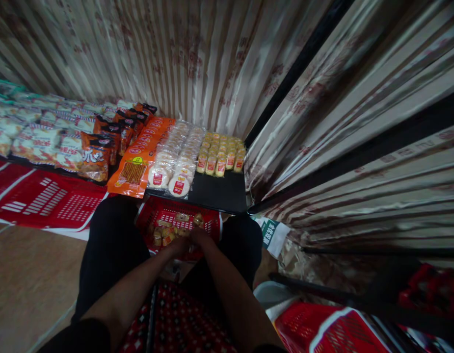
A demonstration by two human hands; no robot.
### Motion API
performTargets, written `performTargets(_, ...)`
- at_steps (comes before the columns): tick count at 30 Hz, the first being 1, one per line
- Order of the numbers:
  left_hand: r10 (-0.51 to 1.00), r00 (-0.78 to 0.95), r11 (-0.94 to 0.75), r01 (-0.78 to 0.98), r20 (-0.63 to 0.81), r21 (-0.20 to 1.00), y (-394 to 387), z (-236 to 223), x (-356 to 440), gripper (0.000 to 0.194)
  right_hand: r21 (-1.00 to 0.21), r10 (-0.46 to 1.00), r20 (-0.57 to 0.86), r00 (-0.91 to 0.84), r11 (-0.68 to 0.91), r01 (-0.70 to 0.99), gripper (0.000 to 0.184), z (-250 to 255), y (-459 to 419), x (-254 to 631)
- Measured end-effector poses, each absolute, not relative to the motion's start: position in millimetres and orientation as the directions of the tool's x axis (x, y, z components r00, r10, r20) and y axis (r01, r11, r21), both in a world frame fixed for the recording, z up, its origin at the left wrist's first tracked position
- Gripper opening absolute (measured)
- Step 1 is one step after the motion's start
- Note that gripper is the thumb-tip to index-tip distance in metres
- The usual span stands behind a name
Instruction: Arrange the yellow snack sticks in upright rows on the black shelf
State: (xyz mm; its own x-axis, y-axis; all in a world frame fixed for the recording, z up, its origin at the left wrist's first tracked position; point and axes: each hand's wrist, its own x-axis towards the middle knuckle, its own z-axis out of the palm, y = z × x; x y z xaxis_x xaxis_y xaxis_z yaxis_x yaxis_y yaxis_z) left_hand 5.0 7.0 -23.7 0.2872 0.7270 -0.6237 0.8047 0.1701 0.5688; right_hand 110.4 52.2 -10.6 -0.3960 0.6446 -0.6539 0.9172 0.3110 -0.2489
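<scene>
My left hand and my right hand come together low inside a red plastic basket between my knees. The picture is dim there, and the fingers of both hands are hard to make out. Small wrapped yellow snack packs lie in the basket just beyond my left hand. One more wrapped pack is close above my right hand. Whether either hand grips a pack cannot be seen.
On a black shelf ahead stand rows of small yellow packs, round white crackers in clear wrap, an orange stick-snack bag and puffy bags. Patterned curtains hang behind. A red bag lies at lower right.
</scene>
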Motion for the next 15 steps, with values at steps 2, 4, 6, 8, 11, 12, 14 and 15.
performTargets(2, 0.710, 0.278, 0.166, 0.826, -0.647, 0.538, 5.3, -22.6, 5.1, 0.030, -0.229, 0.638, -0.659, -0.399, 0.335, 0.914, 0.026, -11.5, 52.2, 110.3)
performTargets(4, 0.696, 0.269, 0.164, 0.843, -0.666, 0.512, 4.4, -22.4, 5.0, 0.026, -0.211, 0.635, -0.659, -0.402, 0.357, 0.910, 0.027, -12.0, 52.5, 109.8)
performTargets(6, 0.685, 0.256, 0.169, 0.854, -0.682, 0.491, 4.3, -22.8, 4.8, 0.026, -0.194, 0.632, -0.662, -0.403, 0.374, 0.907, 0.027, -11.8, 52.9, 109.1)
performTargets(8, 0.679, 0.238, 0.179, 0.864, -0.694, 0.471, 4.5, -23.5, 4.7, 0.030, -0.181, 0.631, -0.662, -0.404, 0.388, 0.904, 0.027, -10.7, 53.2, 108.6)
performTargets(11, 0.685, 0.197, 0.200, 0.875, -0.702, 0.442, 4.0, -24.2, 5.0, 0.026, -0.168, 0.647, -0.647, -0.403, 0.395, 0.903, 0.028, -7.3, 52.4, 108.2)
performTargets(12, 0.690, 0.185, 0.207, 0.876, -0.699, 0.436, 3.6, -23.9, 5.0, 0.025, -0.165, 0.656, -0.639, -0.402, 0.394, 0.904, 0.029, -5.7, 52.0, 108.2)
performTargets(14, 0.708, 0.167, 0.217, 0.873, -0.686, 0.437, 2.4, -22.6, 4.8, 0.025, -0.163, 0.672, -0.624, -0.399, 0.388, 0.907, 0.029, -2.2, 51.2, 108.2)
performTargets(15, 0.718, 0.161, 0.221, 0.870, -0.677, 0.440, 1.7, -21.5, 4.5, 0.026, -0.165, 0.678, -0.618, -0.397, 0.382, 0.909, 0.029, -0.5, 50.9, 108.2)
